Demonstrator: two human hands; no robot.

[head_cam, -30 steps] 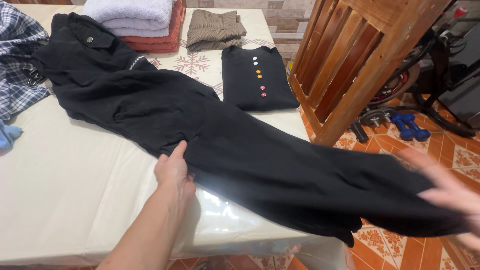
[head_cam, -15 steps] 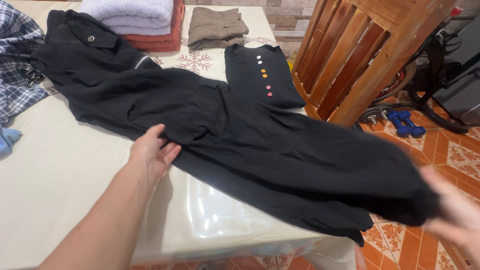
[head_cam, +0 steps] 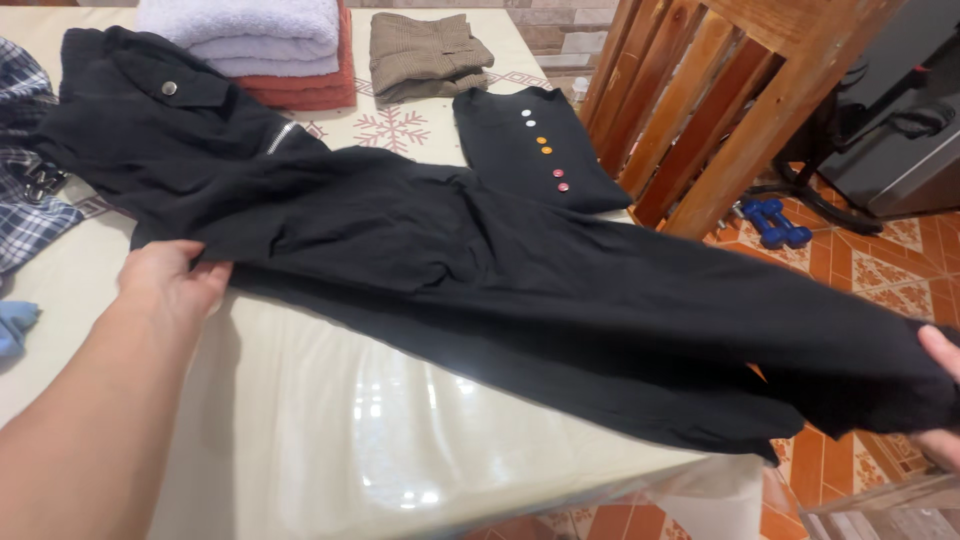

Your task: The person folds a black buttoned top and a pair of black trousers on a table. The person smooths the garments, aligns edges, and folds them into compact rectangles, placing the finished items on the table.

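Black trousers point(head_cam: 480, 270) stretched across the table point(head_cam: 300, 420)
Left hand point(head_cam: 170, 280) pinches the near edge; right hand point(head_cam: 940, 400) grips the leg ends; fabric wrinkled, pocket stud showing.

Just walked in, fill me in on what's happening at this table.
A person has a pair of black trousers stretched across a cream-covered table. The left hand grips the near edge of the trousers close to the waist, while the right hand holds the leg ends out past the table's edge. Behind lie stacked towels, a folded brown garment and a folded black top with coloured buttons.
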